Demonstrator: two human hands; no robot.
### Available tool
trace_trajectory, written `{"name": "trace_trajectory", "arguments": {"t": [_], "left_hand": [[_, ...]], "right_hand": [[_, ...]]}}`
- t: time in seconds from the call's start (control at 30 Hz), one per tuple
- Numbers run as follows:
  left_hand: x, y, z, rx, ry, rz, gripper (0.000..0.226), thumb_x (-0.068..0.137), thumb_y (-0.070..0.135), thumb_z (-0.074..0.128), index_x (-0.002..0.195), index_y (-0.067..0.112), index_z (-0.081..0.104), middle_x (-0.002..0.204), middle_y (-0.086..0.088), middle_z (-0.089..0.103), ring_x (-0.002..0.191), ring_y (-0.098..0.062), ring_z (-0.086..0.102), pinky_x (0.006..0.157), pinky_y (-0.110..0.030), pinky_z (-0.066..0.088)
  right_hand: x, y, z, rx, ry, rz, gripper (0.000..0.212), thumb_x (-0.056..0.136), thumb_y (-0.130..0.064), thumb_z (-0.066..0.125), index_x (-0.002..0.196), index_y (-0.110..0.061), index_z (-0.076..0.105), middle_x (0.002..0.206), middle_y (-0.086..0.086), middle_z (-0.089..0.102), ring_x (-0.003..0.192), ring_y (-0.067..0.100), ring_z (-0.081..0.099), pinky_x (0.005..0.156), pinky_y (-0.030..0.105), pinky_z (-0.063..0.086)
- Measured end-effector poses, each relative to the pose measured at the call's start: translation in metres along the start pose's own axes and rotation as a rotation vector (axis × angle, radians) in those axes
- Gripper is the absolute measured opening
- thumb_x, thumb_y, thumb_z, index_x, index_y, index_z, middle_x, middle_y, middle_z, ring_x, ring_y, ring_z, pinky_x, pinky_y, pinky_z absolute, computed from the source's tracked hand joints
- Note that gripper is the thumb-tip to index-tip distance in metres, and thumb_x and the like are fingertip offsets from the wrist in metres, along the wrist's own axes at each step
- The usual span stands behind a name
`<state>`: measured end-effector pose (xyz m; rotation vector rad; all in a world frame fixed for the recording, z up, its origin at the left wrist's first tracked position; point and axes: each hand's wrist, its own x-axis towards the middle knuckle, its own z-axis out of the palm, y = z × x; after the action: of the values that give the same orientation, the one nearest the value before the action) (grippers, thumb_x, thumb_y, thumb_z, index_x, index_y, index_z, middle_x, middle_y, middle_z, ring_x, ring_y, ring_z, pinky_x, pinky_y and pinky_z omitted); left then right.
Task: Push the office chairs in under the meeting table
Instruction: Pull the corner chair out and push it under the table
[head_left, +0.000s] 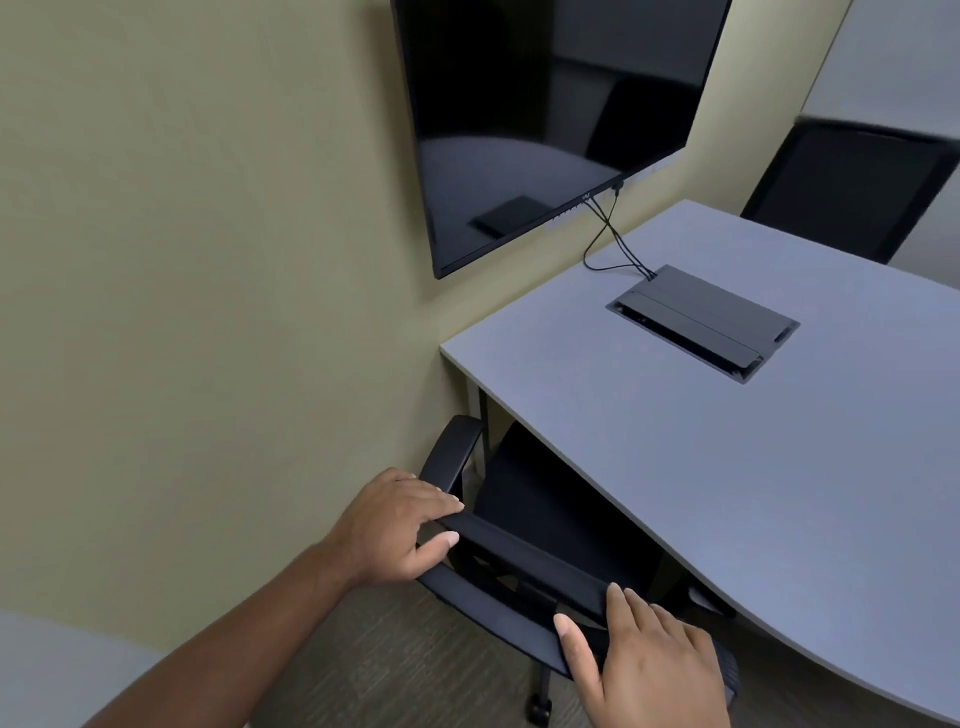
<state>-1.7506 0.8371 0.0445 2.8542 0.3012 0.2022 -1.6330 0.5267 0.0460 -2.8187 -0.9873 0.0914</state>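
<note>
Gripping chair backrest (530, 582) top: left hand (395, 525), right hand (649, 660), fingers curled; seat half-hidden under table (727, 467).

Pale grey laminate bench (727, 467): smooth, matt. Black office chair (524, 566): backrest top matt woven cloth, armrest (451, 451) smooth semi-gloss plastic. Dark grey rectangular cable box (702, 323): matt, metal or plastic unclear. Black wall screen (545, 114): glossy, reflective. Floor (395, 670): rough brown carpet.

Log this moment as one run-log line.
phase: pushing in | left hand: on chair backrest top | right hand: on backrest top | seat: partly under meeting table | far chair: untouched
</note>
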Motion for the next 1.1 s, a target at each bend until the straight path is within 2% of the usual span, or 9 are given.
{"name": "trace_trajectory", "arguments": {"t": [0.13, 0.33, 0.63, 0.87, 1.1], "left_hand": [[0.018, -0.031, -0.007, 0.001, -0.019, 0.060, 0.047, 0.096, 0.056, 0.054, 0.130, 0.031, 0.076, 0.130, 0.017, 0.075, 0.124, -0.002, 0.065, 0.105, -0.027, 0.037], [0.042, -0.059, -0.016, -0.003, -0.048, 0.130, 0.050, 0.096, 0.056, 0.052, 0.130, 0.028, 0.076, 0.127, 0.014, 0.077, 0.120, -0.006, 0.068, 0.106, -0.037, 0.046], [0.077, -0.083, -0.023, 0.021, -0.086, 0.174, 0.049, 0.097, 0.056, 0.051, 0.132, 0.031, 0.074, 0.115, 0.014, 0.079, 0.111, -0.007, 0.069, 0.103, -0.037, 0.045], [0.106, -0.094, -0.021, 0.012, -0.078, 0.217, 0.047, 0.096, 0.055, 0.055, 0.132, 0.030, 0.073, 0.125, 0.016, 0.076, 0.118, -0.006, 0.068, 0.103, -0.039, 0.046], [0.139, -0.108, -0.014, 0.032, -0.074, 0.285, 0.043, 0.097, 0.055, 0.055, 0.128, 0.031, 0.071, 0.110, 0.013, 0.077, 0.104, -0.011, 0.070, 0.098, -0.040, 0.046]], "right_hand": [[0.008, -0.028, 0.005, -0.004, 0.027, 0.056, 0.080, 0.092, -0.072, 0.042, 0.108, -0.005, 0.083, 0.106, 0.015, 0.082, 0.096, 0.037, 0.080, 0.080, 0.054, 0.060], [0.021, -0.054, 0.007, -0.037, 0.006, 0.112, 0.081, 0.096, -0.074, 0.038, 0.113, -0.008, 0.082, 0.109, 0.009, 0.082, 0.099, 0.033, 0.079, 0.083, 0.053, 0.060], [0.047, -0.071, 0.006, -0.028, 0.057, 0.139, 0.081, 0.094, -0.072, 0.040, 0.107, -0.005, 0.083, 0.104, 0.014, 0.083, 0.092, 0.036, 0.081, 0.076, 0.054, 0.063], [0.071, -0.067, 0.013, -0.018, 0.077, 0.166, 0.081, 0.093, -0.072, 0.041, 0.105, -0.004, 0.083, 0.102, 0.017, 0.082, 0.087, 0.037, 0.081, 0.073, 0.054, 0.061], [0.094, -0.066, 0.017, -0.037, 0.130, 0.197, 0.080, 0.093, -0.071, 0.043, 0.105, -0.002, 0.082, 0.102, 0.016, 0.082, 0.089, 0.036, 0.081, 0.074, 0.053, 0.061]]}}
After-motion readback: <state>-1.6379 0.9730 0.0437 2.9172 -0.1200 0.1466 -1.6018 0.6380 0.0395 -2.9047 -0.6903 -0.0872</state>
